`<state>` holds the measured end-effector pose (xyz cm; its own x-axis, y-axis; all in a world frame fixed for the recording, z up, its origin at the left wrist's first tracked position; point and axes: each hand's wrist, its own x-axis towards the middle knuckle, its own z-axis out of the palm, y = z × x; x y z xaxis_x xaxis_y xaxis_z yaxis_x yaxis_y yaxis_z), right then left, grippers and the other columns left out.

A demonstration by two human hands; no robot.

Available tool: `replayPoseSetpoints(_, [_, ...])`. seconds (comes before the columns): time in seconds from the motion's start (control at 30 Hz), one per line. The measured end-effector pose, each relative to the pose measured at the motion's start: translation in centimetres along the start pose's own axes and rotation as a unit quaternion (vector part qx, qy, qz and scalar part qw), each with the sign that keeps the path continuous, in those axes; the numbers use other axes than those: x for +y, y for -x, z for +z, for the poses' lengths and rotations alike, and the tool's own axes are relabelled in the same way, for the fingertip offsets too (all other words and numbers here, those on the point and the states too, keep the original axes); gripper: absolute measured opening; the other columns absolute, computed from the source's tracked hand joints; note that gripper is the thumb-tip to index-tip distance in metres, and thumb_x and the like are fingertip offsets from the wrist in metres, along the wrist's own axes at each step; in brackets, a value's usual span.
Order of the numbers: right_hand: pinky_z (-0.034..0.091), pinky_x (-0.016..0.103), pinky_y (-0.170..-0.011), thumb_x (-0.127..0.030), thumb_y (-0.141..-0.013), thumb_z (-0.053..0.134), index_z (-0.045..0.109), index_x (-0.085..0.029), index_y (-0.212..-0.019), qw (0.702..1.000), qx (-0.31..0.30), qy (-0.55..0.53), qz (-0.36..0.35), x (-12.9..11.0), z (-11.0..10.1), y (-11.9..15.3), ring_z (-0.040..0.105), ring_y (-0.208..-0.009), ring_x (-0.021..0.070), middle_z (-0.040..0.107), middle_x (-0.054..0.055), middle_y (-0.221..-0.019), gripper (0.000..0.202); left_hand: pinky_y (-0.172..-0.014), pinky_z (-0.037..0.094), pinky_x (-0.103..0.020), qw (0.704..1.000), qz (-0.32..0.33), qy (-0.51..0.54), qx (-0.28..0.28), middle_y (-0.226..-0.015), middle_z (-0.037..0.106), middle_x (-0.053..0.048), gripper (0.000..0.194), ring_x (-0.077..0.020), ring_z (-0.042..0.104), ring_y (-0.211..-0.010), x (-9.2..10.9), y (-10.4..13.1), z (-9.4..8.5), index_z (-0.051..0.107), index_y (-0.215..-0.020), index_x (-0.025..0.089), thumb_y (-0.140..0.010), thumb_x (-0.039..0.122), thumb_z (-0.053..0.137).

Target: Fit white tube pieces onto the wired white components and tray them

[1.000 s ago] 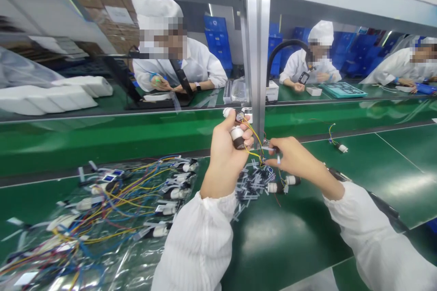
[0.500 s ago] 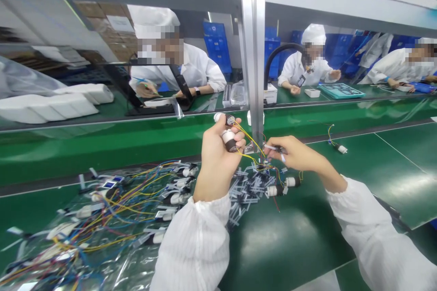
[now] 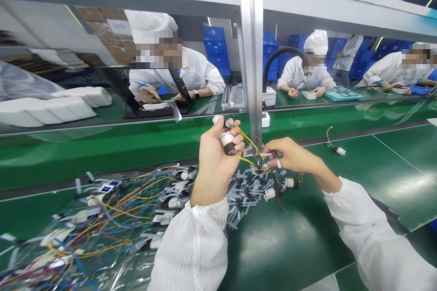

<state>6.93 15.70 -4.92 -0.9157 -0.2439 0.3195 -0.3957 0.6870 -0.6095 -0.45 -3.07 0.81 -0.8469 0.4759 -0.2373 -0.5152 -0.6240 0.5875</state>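
My left hand [image 3: 218,159] is closed around two small black-and-white motors, one [image 3: 228,143] in the palm and the other [image 3: 225,121] between thumb and fingers. Yellow wires [image 3: 248,138] run from them toward my right hand [image 3: 290,157]. That hand pinches a small black piece with pale strips [image 3: 276,157], its exact kind unclear. Beneath it lie two more wired motors, one [image 3: 269,193] beside another [image 3: 291,183]. A heap of small black parts with pale strips [image 3: 247,195] spreads between my forearms.
Wired motors and colored cables [image 3: 112,218] cover a plastic sheet at left. Another wired motor [image 3: 339,150] lies at right. A metal post [image 3: 251,54] rises just beyond my hands. Across the green divider [image 3: 136,141], co-workers in white sit at a bench.
My right hand has shifted slightly, still pinching the black piece. The left hand keeps its hold on the motors. The view has tilted a little; a co-worker opposite has lowered a hand.
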Motion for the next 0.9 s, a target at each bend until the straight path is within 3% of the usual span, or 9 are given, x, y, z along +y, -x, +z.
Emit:
replayPoseSetpoints(0.2, [0.036, 0.024, -0.061, -0.017, -0.081, 0.08, 0.07, -0.018, -0.087, 0.996, 0.054, -0.076, 0.012, -1.5, -2.0, 0.8, 0.045, -0.063, 0.0106, 0.061, -0.004, -0.075, 0.012, -0.033, 0.031, -0.017, 0.997, 0.02, -0.069, -0.039, -0.058, 0.047, 0.003, 0.042, -0.0073, 0.042, -0.038, 0.3, -0.5, -0.3, 0.06, -0.08, 0.012, -0.11, 0.033, 0.038])
replayPoseSetpoints(0.37, [0.037, 0.028, -0.057, -0.043, -0.085, 0.083, 0.067, -0.021, -0.081, 0.965, 0.236, -0.118, -0.009, -3.2, -3.9, 2.2, 0.046, -0.062, 0.0126, 0.059, -0.001, -0.075, 0.027, -0.031, 0.031, -0.019, 0.976, 0.015, -0.199, -0.085, -0.054, 0.046, 0.003, 0.038, -0.0096, 0.043, -0.035, -0.8, -2.5, -1.6, 0.061, -0.074, 0.014, -0.101, 0.039, 0.053])
replayPoseSetpoints(0.5, [0.033, 0.028, -0.051, -0.052, -0.085, 0.083, 0.065, -0.022, -0.081, 0.939, 0.328, -0.102, -0.01, -4.1, -4.5, 2.9, 0.039, -0.054, 0.0112, 0.054, -0.002, -0.069, 0.035, -0.034, 0.037, -0.019, 0.934, -0.03, -0.321, -0.152, -0.053, 0.049, 0.004, 0.038, -0.0105, 0.049, -0.036, -3.7, -4.4, -2.6, 0.063, -0.073, 0.014, -0.089, 0.048, 0.068])
replayPoseSetpoints(0.73, [0.035, 0.028, -0.052, -0.052, -0.088, 0.079, 0.065, -0.022, -0.079, 0.937, 0.346, -0.052, -0.007, -4.7, -5.2, 3.2, 0.044, -0.056, 0.0123, 0.057, -0.001, -0.068, 0.035, -0.038, 0.043, -0.025, 0.862, -0.131, -0.417, -0.256, -0.051, 0.056, -0.001, 0.052, -0.0168, 0.057, -0.039, -9.4, -4.3, -2.9, 0.064, -0.067, 0.016, -0.079, 0.066, 0.073])
replayPoseSetpoints(0.9, [0.035, 0.029, -0.054, -0.05, -0.09, 0.078, 0.063, -0.021, -0.076, 0.951, 0.304, -0.049, 0.014, -4.9, -5.7, 3.7, 0.044, -0.057, 0.0129, 0.056, -0.002, -0.066, 0.035, -0.046, 0.041, -0.025, 0.826, -0.087, -0.489, -0.267, -0.058, 0.061, -0.004, 0.048, -0.0163, 0.056, -0.048, -10.2, -4.1, -3.0, 0.062, -0.063, 0.016, -0.08, 0.058, 0.076])
